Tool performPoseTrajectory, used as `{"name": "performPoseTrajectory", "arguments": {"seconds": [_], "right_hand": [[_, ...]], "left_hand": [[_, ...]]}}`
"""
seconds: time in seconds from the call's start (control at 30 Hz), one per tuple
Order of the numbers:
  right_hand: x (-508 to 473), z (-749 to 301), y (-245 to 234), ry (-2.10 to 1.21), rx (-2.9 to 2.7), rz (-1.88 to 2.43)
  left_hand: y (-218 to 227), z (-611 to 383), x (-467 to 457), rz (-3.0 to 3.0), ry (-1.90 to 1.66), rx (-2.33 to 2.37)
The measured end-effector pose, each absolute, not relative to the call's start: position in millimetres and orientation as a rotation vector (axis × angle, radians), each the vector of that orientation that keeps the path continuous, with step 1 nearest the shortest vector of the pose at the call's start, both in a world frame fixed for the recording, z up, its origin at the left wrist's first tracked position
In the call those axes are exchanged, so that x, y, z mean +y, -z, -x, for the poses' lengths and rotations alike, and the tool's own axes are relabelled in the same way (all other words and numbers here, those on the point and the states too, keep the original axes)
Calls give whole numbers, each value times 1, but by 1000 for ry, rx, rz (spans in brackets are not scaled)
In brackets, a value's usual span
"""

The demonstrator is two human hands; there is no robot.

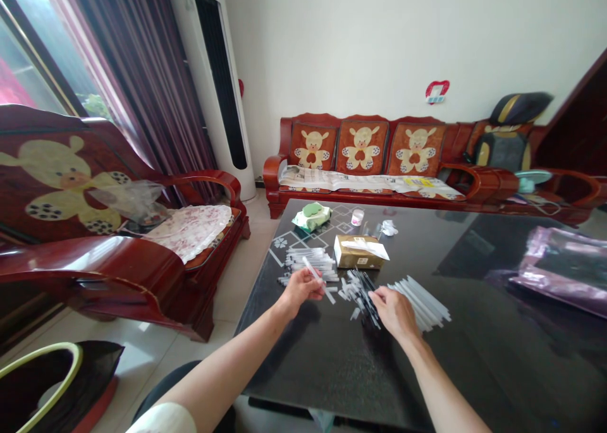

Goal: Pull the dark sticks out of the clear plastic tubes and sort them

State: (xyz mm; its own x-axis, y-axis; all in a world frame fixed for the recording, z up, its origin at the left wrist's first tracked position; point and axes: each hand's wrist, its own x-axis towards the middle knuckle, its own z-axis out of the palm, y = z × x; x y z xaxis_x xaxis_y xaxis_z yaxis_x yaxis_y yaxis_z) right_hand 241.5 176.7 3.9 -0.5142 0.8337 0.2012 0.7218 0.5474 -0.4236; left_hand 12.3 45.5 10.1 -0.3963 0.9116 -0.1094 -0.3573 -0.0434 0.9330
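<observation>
My left hand is closed in a pinch on a whitish see-through pen barrel, held slanted above the table. Behind it lies a pile of similar pens, some with dark ends. My right hand has its thumb and fingers pinched at the edge of a heap of thin black pen refills; its fingertips seem to grip one. Small whitish pen caps lie scattered beside the refills. To the right of my right hand is a row of translucent empty-looking barrels, partly hidden by the hand.
A tissue box, wet wipes pack, small cup and crumpled tissue stand farther back on the dark table. Pinkish plastic packaging lies at right. A bin is on the floor at left.
</observation>
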Motion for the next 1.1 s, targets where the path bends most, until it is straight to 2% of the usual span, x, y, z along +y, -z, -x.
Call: {"name": "performPoseTrajectory", "arguments": {"seconds": [0.07, 0.23, 0.3, 0.37, 0.53, 0.77, 0.9, 1.0, 1.1], "right_hand": [[166, -235, -7, -608, -2340, 1157], [123, -207, -7, -1695, -2026, 928], [111, -199, -5, -1932, -1906, 835], [107, -198, -3, -2034, -1854, 787], [110, -203, -1, -2169, -1812, 772], [105, -200, -7, -2331, -1678, 698], [108, -202, -10, -2356, -1699, 728], [110, -201, -12, -2106, -1898, 788], [109, -198, -15, -1521, -2236, 737]], "left_hand": [[-10, -19, 45, -696, -1592, 1227], [-9, -40, 43, -752, -1512, 1127], [-10, -45, 42, -791, -1492, 1107], [-13, -44, 42, -796, -1505, 1125], [-21, -25, 44, -766, -1627, 1229], [-17, -26, 43, -854, -1478, 1145], [-19, -27, 44, -831, -1456, 1260], [-22, -26, 44, -798, -1461, 1332], [-23, -26, 45, -774, -1466, 1364]]}}
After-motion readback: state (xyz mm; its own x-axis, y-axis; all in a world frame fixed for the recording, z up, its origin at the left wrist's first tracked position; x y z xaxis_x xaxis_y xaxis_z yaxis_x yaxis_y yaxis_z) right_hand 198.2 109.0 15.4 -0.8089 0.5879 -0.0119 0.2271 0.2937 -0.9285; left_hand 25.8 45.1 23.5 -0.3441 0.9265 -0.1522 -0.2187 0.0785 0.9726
